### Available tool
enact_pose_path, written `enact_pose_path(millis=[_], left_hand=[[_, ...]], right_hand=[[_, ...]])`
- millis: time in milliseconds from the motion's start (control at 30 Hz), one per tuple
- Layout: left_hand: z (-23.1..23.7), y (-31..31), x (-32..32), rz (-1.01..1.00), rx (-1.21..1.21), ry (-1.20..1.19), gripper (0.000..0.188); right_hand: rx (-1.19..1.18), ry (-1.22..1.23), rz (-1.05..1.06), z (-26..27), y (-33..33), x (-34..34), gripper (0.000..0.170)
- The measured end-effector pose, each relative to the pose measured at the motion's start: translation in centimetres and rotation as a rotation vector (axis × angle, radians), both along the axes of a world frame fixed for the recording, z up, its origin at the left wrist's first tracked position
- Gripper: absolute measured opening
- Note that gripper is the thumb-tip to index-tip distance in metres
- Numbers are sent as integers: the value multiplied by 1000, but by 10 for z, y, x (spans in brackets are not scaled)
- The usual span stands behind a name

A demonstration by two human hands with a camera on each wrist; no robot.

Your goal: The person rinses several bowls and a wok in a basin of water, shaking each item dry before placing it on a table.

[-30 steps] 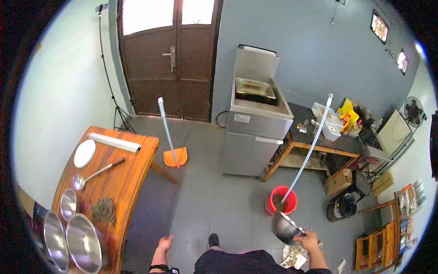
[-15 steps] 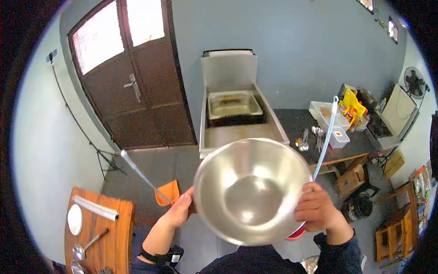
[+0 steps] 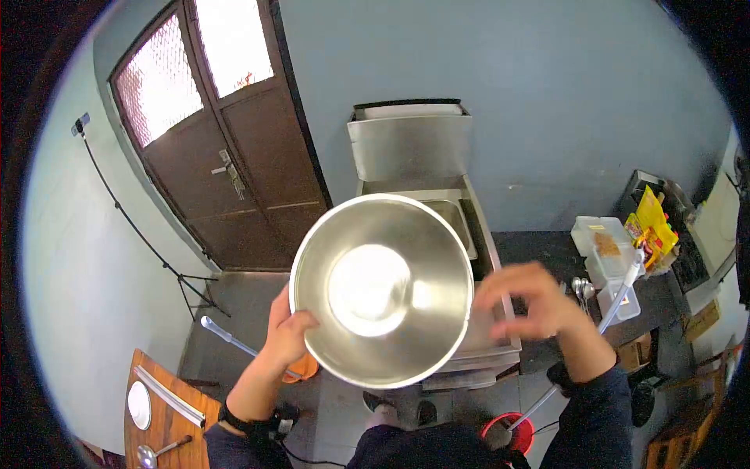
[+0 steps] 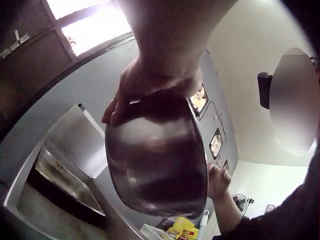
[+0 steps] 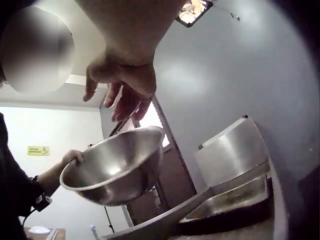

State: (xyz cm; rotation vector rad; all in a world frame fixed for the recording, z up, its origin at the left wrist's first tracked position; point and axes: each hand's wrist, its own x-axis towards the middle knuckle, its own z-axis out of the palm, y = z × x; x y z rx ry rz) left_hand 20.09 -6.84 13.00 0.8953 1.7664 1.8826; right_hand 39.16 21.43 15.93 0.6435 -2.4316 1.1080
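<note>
left hand has the bowl, right hand off it

head: left hand grips the rim of the steel bowl, thumb over the edge; bowl is tilted, inside facing view, in front of the steel unit. right hand is blurred, fingers loose, just beside the rim, holding nothing. my read: one-handed bowl handling; next move calls for a firm left grip, maybe a right regrip. yellow packs: print not legible. left wrist: bowl's outside shows below the left hand, no readable marks. right wrist: right hand empty, clear of bowl; yellow wall sign, lettering too small to read.
</note>
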Motion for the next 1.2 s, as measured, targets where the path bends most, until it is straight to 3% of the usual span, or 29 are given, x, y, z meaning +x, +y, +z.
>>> enact_pose_path(millis=[67,133,200,333,400,500,600,633,733,900,1200], left_hand=[[0,17,-27,-35,-2,296,57],[8,33,-41,-7,-65,443,60],[8,51,-53,-23,-43,630,62],[22,79,-75,9,-159,1020,64],[22,97,-91,25,-192,1119,64],[7,127,-129,63,-210,1206,60],[-2,157,-160,106,-425,1063,56],[-27,174,-180,226,-355,1116,53],[-51,206,-197,164,-592,912,51],[-101,250,-215,87,-893,945,55],[-126,272,-234,-109,-975,780,62]], right_hand=[[56,36,-236,12,20,-26,33],[-41,-4,-428,22,28,-54,33],[225,214,-587,37,30,-82,36],[282,73,-548,36,61,-145,39],[226,-198,-462,35,77,-170,37],[332,-155,-723,22,98,-197,36],[363,82,-794,-23,127,-219,37],[413,150,-838,-37,131,-224,34],[425,113,-903,-77,143,-238,33],[463,-125,-965,-123,161,-252,30],[346,-161,-952,-178,182,-275,24]])
